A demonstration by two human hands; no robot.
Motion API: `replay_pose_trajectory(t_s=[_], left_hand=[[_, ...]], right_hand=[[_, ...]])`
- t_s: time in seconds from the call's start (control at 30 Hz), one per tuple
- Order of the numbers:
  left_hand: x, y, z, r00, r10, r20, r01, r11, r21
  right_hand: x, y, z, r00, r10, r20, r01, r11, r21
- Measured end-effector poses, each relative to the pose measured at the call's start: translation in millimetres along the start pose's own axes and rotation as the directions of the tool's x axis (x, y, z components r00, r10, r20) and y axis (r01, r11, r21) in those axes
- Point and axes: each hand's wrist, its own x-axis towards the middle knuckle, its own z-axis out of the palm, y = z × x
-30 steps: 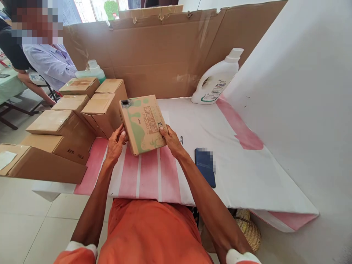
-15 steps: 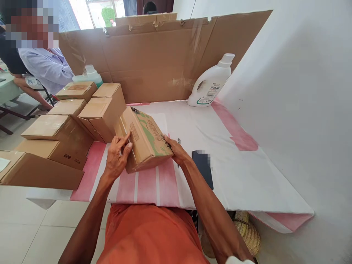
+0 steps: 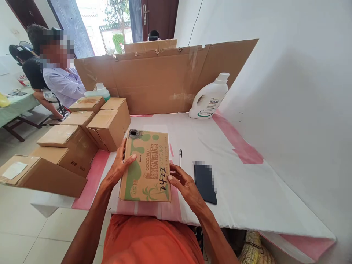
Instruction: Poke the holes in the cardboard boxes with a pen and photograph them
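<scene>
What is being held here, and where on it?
The coconut-print carton: left hand on its left edge, right hand on its right edge, resting flat on the table.

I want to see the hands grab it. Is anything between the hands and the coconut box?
No. The left hand and right hand already touch the coconut box; nothing sits between them.

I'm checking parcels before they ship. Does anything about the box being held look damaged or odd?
Yes. The coconut box, held between left hand and right hand, has a dark, scuffed patch at its far left corner, like a tear or burn. "2422" is handwritten across its print. The plain cartons beside it look intact.
</scene>
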Motion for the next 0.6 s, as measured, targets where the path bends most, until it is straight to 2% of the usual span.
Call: replay_pose_trajectory(t_s=[0.07, 0.13, 0.2, 0.27, 0.33, 0.4, 0.47, 0.53, 0.6], left_hand=[[-16.4, -6.1, 3.4, 0.998, -0.048, 0.034, 0.051, 0.994, -0.092], [-36.3, -16.1, 10.9, 0.995, -0.085, 0.06, 0.091, 0.991, -0.102], [-56.5, -26.9, 21.8, 0.988, -0.104, 0.118, 0.113, 0.991, -0.069], [-73.7, -35.5, 32.6, 0.977, -0.115, 0.177, 0.126, 0.991, -0.054], [-85.0, -40.9, 38.7, 0.977, -0.117, 0.18, 0.128, 0.99, -0.055], [-88.9, -43.4, 37.3, 0.98, -0.109, 0.165, 0.119, 0.991, -0.056], [-85.5, -43.5, 30.0, 0.982, -0.102, 0.161, 0.112, 0.992, -0.058], [-75.7, -41.9, 21.6, 0.986, -0.104, 0.127, 0.111, 0.993, -0.048], [-60.0, -39.2, 17.3, 0.993, -0.106, 0.047, 0.107, 0.994, -0.014]], right_hand=[[-3.9, -8.3, -7.0, 0.998, 0.036, 0.051, -0.033, 0.997, -0.073], [-0.5, -18.2, -10.8, 0.998, 0.057, 0.021, -0.053, 0.987, -0.152], [13.0, -28.3, -8.7, 0.992, 0.018, -0.126, -0.044, 0.977, -0.21], [34.4, -36.3, -1.2, 0.954, -0.079, -0.288, -0.016, 0.95, -0.312], [55.8, -40.6, 8.7, 0.933, -0.166, -0.319, -0.016, 0.868, -0.497], [68.3, -40.4, 18.2, 0.945, -0.199, -0.259, -0.027, 0.742, -0.67], [67.7, -36.1, 26.4, 0.955, -0.206, -0.213, -0.031, 0.645, -0.763], [57.3, -30.0, 33.7, 0.952, -0.232, -0.199, -0.023, 0.594, -0.804], [44.4, -25.0, 40.0, 0.944, -0.266, -0.195, -0.011, 0.566, -0.824]])
